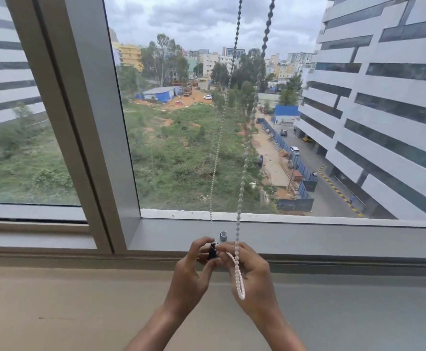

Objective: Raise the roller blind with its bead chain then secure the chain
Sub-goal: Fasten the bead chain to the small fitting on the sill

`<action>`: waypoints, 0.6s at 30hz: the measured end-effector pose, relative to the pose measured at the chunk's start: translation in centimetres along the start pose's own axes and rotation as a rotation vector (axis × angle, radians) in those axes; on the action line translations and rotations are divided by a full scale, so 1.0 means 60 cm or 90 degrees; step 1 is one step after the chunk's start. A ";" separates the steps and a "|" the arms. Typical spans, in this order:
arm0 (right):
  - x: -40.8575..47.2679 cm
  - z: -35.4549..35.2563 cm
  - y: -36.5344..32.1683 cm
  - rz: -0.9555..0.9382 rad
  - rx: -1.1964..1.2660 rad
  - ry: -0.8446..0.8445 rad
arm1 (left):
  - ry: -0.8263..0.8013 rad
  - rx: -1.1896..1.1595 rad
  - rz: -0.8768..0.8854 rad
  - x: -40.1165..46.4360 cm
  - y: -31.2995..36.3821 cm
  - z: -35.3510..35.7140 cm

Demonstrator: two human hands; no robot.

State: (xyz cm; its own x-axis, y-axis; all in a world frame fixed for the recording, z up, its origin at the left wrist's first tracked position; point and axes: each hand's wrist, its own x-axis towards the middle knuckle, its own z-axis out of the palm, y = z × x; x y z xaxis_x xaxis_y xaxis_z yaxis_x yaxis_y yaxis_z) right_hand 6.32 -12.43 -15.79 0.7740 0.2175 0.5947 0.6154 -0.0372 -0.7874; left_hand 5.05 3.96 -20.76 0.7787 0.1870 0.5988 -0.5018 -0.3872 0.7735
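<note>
A white bead chain [244,158] hangs in two strands from above the frame down in front of the window glass. Its bottom loop [239,287] dangles over my right hand [252,279], whose fingers pinch the chain. My left hand [191,272] grips a small black chain holder [212,252] where the left strand ends, with my right fingertips touching it too. A small grey clip [223,235] sits on the window frame just above both hands. The roller blind itself is out of view.
A grey window frame rail [333,236] runs across behind my hands, with a thick mullion [85,122] to the left. A beige sill [80,312] lies below. Buildings and greenery show through the glass.
</note>
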 end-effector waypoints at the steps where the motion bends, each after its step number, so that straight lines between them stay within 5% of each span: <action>1: 0.000 0.000 -0.001 0.000 0.008 0.010 | 0.001 -0.003 0.007 0.001 0.005 0.000; 18: 0.001 -0.020 0.019 0.015 0.004 0.022 | -0.004 0.019 0.053 0.018 0.011 0.015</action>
State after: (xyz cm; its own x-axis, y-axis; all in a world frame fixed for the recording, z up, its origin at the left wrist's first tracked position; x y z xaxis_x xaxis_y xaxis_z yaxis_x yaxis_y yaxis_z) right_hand 7.27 -13.64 -16.44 0.7929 0.1828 0.5813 0.5963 -0.0361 -0.8019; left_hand 5.87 3.06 -19.80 0.7371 0.1472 0.6595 -0.5535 -0.4283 0.7143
